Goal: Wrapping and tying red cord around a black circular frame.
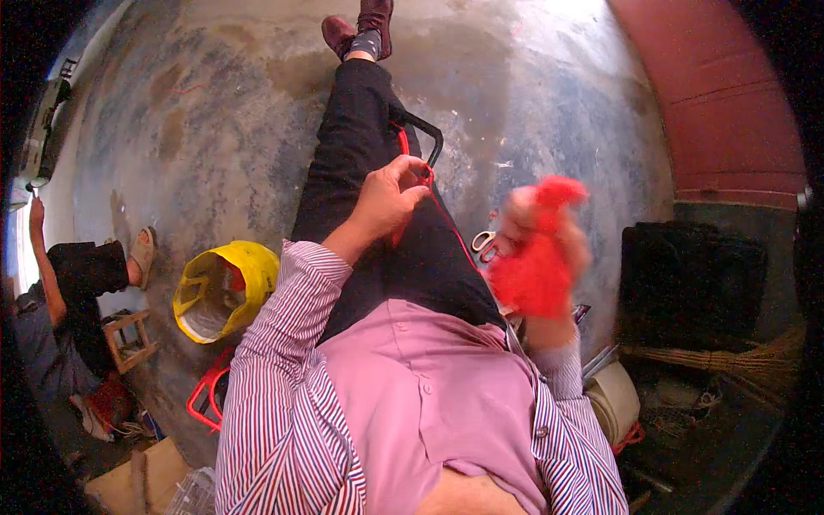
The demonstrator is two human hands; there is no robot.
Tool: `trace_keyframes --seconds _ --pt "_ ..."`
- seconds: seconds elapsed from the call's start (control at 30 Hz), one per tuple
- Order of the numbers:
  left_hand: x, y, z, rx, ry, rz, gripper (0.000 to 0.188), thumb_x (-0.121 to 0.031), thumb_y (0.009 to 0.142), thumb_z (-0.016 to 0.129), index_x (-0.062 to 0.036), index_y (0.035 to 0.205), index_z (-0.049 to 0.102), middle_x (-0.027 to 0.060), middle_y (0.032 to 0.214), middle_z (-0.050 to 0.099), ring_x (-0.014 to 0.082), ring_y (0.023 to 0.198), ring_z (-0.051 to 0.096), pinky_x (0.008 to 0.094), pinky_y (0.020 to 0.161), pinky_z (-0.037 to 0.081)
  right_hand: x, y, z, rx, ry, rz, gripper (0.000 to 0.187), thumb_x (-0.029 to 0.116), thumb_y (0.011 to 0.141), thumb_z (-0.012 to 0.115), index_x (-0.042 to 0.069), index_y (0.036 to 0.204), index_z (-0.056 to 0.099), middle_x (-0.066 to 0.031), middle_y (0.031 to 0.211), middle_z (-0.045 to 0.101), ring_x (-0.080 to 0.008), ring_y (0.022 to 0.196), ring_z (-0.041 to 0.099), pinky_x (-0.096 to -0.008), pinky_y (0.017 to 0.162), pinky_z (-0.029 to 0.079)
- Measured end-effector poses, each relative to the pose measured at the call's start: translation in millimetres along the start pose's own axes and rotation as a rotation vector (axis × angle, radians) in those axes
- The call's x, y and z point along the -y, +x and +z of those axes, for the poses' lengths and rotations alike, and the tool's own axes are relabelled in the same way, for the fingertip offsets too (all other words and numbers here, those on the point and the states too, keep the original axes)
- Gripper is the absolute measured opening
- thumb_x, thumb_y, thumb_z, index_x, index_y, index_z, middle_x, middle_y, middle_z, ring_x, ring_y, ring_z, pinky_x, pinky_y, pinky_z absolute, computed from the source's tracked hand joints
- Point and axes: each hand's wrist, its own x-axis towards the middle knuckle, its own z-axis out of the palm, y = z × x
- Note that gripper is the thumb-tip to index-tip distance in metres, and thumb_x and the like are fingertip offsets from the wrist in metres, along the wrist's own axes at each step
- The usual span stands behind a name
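Observation:
My left hand (pixel 388 199) is over my thighs, thumb and fingertips pinched on a thin red cord (pixel 428 178). Just beyond it, a black bent bar (pixel 436 137) with red wrapped along part of it rests against my legs. From the pinch the cord runs down across my right thigh toward my right hand (pixel 518 219). That hand, smeared by motion, is out to the right, holding a loose bright red bundle (pixel 534 273); whether it is yarn or soft strip is too blurred to tell. Scissors with pale handles (pixel 485 246) are on the floor beside it.
A yellow bucket-like container (pixel 262 257) stands left of my knees, with a red frame (pixel 204 402) near my elbow. Another person (pixel 64 300) sits far left by a small wooden frame (pixel 129 342). Right are a dark boxy object (pixel 691 283), straw bristles (pixel 730 356) and a red-painted wall (pixel 721 94).

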Motion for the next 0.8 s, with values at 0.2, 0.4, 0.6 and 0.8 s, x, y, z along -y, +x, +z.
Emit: trace_keyframes --seconds 0.2,0.4,0.6,0.8 --pt "-1.4 -0.8 7.3 -0.01 -0.073 -0.009 0.032 -0.007 0.079 0.071 -0.0041 0.11 0.06 0.0054 0.088 0.066 0.0128 0.08 0.062 0.0282 0.075 0.051 -66.7 16.9 -41.1 -0.282 -0.32 0.419 0.043 0.034 0.098 0.045 0.0 0.123 0.05 -0.0123 0.101 0.061 -0.0185 0.085 0.063 -0.0302 0.064 0.053" --pt "4.8 -1.7 8.5 0.076 0.026 -0.028 0.037 -0.012 0.081 0.072 -0.0026 0.113 0.057 0.0097 0.096 0.066 0.0167 0.086 0.064 0.0294 0.076 0.051 -62.3 6.7 -4.0 -0.187 -0.639 0.28 0.034 0.032 0.098 0.048 0.004 0.115 0.056 0.003 0.085 0.054 -0.0066 0.074 0.049 -0.0222 0.066 0.041" --pt "1.9 -12.2 15.4 -0.062 -0.02 0.053 0.042 -0.021 0.087 0.066 -0.0038 0.122 0.052 0.0108 0.101 0.065 0.0213 0.089 0.064 0.0308 0.08 0.05 -27.6 5.9 25.1 -0.209 -0.497 0.279 0.032 0.025 0.094 0.052 0.002 0.116 0.056 0.002 0.088 0.056 -0.0069 0.078 0.051 -0.0228 0.069 0.042" --pt "-29.2 -0.6 0.0 -0.213 -0.473 0.049 0.034 -0.03 0.097 0.052 -0.0034 0.118 0.055 0.0062 0.1 0.062 0.0192 0.08 0.063 0.0287 0.078 0.049 28.5 32.8 24.3 0.117 -0.925 0.103 0.037 0.025 0.081 0.063 -0.001 0.108 0.062 -0.0041 0.088 0.061 -0.015 0.073 0.056 -0.0297 0.07 0.046"
